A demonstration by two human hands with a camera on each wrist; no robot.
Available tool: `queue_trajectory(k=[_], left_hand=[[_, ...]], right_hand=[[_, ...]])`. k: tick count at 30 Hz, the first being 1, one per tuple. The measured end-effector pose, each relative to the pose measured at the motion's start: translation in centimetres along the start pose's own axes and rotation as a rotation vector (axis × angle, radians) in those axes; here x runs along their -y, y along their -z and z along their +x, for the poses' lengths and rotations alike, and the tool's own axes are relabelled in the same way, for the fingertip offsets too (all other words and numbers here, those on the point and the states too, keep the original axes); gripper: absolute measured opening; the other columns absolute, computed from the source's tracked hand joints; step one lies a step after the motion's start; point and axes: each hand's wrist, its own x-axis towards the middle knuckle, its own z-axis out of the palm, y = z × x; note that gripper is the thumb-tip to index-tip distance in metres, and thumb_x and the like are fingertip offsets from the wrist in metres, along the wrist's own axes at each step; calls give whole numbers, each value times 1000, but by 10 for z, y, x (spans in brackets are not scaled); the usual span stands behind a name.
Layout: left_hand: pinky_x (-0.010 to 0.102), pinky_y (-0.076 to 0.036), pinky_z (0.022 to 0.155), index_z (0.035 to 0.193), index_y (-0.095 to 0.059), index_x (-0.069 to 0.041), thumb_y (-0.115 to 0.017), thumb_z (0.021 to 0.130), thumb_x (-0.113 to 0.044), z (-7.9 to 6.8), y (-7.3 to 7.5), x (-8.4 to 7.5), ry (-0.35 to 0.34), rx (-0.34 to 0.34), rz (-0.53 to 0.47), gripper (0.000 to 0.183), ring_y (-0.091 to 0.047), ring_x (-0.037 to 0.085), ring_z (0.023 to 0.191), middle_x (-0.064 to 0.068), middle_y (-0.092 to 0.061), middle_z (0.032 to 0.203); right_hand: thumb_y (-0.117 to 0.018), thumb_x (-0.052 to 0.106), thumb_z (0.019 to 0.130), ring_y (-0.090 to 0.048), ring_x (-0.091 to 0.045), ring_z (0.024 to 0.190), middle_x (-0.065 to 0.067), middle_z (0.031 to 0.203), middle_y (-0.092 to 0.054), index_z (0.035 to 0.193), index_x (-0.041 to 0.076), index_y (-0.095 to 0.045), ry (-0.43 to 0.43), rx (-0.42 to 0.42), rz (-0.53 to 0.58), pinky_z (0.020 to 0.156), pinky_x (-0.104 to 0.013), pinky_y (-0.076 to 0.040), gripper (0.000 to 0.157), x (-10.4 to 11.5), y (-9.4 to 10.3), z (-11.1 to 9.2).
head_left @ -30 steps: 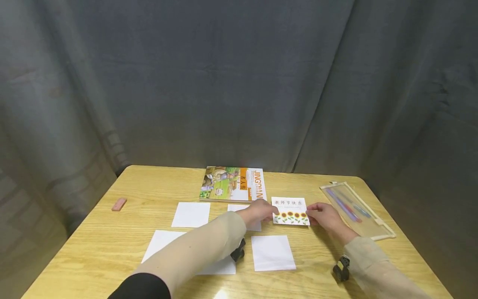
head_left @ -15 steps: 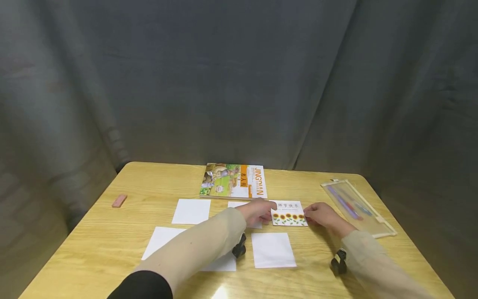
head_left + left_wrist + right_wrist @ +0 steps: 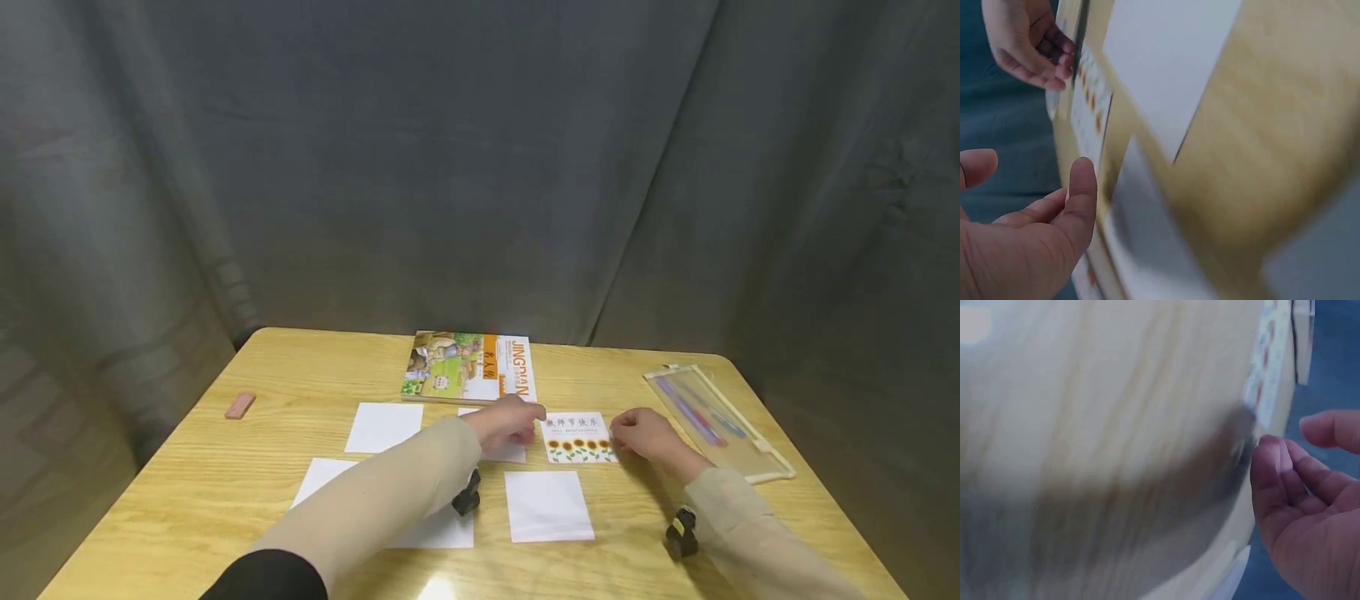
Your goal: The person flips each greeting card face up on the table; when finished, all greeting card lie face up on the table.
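Note:
A white card (image 3: 579,438) printed with Chinese characters and a row of sunflowers lies on the table, right of centre in the head view. My left hand (image 3: 512,420) is at its left edge, fingertips close to the corner, over a white paper square (image 3: 504,452) that it partly covers. In the left wrist view, thumb and fingers of the left hand (image 3: 1035,240) stand apart with nothing between them. On the card's other side is my right hand (image 3: 649,436), fingertips right by the edge. The right wrist view shows the right hand's thumb (image 3: 1329,428) spread away from its loosely bent fingers.
More white paper squares (image 3: 385,427) (image 3: 549,507) and a larger white sheet (image 3: 438,531) under the left forearm lie around. A book (image 3: 468,367) sits at the back, a see-through zip pouch (image 3: 738,454) with pens at right, a pink eraser (image 3: 240,406) at far left.
The card, earlier held between both hands, has shifted slightly left and down onto the table. Both hands have let go, the left drawing back a little leftward.

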Motion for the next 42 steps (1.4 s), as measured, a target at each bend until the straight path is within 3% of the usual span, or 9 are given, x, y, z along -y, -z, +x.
queue_trajectory(k=[2,5,10,15,20,21,26,36,42], left_hand=[[38,-56,90,127,-60,10,-62,97,-18,-3,11,-2,-61,-10,92,41,-64,25,96,18,-62,113],[43,-54,96,131,-61,10,-59,100,-20,-7,30,-3,-182,-16,307,43,-65,29,109,19,-64,125],[47,-49,104,139,-57,9,-57,99,-19,-16,56,4,-362,9,678,49,-60,36,124,23,-62,135],[42,-39,115,145,-55,0,-59,99,-25,-24,66,19,-459,61,955,53,-48,31,139,16,-54,147],[36,-30,120,152,-50,-9,-59,99,-38,-30,72,33,-541,134,1186,62,-36,26,149,11,-43,159],[35,-30,120,152,-50,-9,-60,99,-40,-31,72,34,-553,148,1216,63,-36,26,149,12,-43,159],[35,-30,120,155,-47,-13,-58,99,-51,-32,78,46,-552,194,1285,69,-35,25,149,11,-39,162],[37,-24,122,163,-35,-22,-50,97,-68,-43,79,56,-461,247,1286,82,-20,23,155,6,-22,170],[37,-21,123,164,-31,-19,-48,95,-75,-45,72,56,-405,266,1324,91,-15,26,156,10,-15,171]], right_hand=[[-54,6,102,-67,-23,80,-16,94,-69,116,-18,-62,1,-22,18,70,-37,-58,29,3,1,-1],[-55,7,102,-67,-26,84,-18,98,-70,121,-17,-61,21,-37,10,73,-40,-57,31,11,1,-1],[-55,8,103,-68,-31,95,-22,109,-69,124,-16,-61,87,35,8,80,-44,-58,32,28,-5,-2],[-58,10,104,-69,-27,95,-21,110,-69,126,-17,-59,58,116,183,84,-42,-58,35,36,-23,6],[-60,12,103,-70,-31,106,-23,114,-70,129,-19,-56,25,171,329,93,-42,-57,41,50,-39,12],[-58,9,104,-68,-35,110,-26,118,-68,131,-21,-53,23,184,337,96,-46,-55,41,60,-40,7],[-58,8,101,-66,-39,116,-32,126,-63,136,-24,-46,20,242,427,101,-46,-52,48,68,-55,13],[-57,2,98,-69,-20,99,-29,122,-62,138,-27,-40,-96,248,540,99,-40,-54,52,83,-75,18],[-57,0,96,-64,-13,81,-9,94,-61,111,-13,-59,-158,261,537,85,-29,-59,21,92,-79,21]])
